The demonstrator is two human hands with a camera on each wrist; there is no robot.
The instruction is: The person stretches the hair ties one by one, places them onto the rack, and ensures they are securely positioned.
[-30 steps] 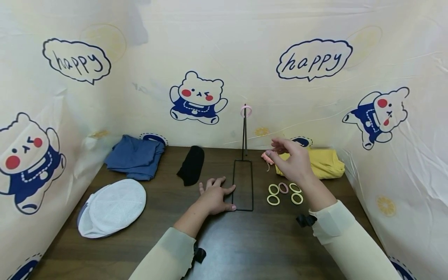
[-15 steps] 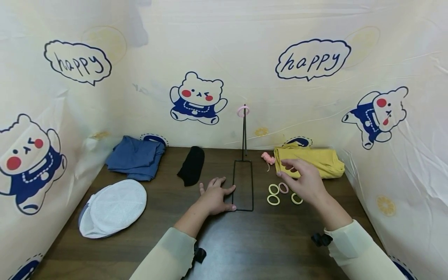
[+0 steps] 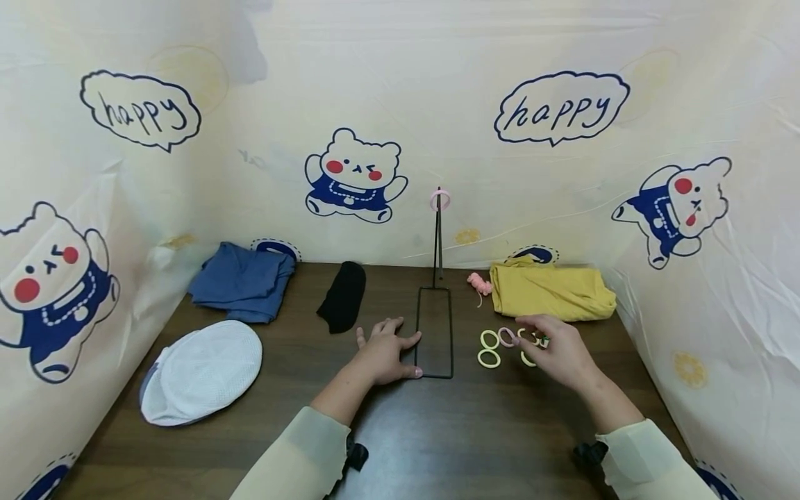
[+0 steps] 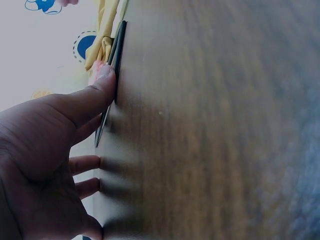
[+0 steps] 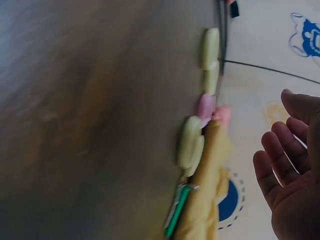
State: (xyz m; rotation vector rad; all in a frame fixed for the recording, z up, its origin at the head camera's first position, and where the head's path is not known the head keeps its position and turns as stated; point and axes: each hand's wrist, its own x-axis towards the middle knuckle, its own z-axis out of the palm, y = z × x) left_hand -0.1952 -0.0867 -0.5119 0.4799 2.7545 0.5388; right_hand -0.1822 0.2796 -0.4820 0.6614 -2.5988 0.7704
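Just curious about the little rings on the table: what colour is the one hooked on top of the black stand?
Pink. The ring atop the stand shows best in the head view.

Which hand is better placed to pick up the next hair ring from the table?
The right hand, probably. It hovers open just above the hair rings, which lie on its side of the wire stand. The left hand rests flat on the table, its thumb against the stand's base.

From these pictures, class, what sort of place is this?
Probably a makeshift tabletop booth: a dark wooden table walled by cream cartoon-bear sheeting, holding folded yellow cloth and a thin black wire stand.
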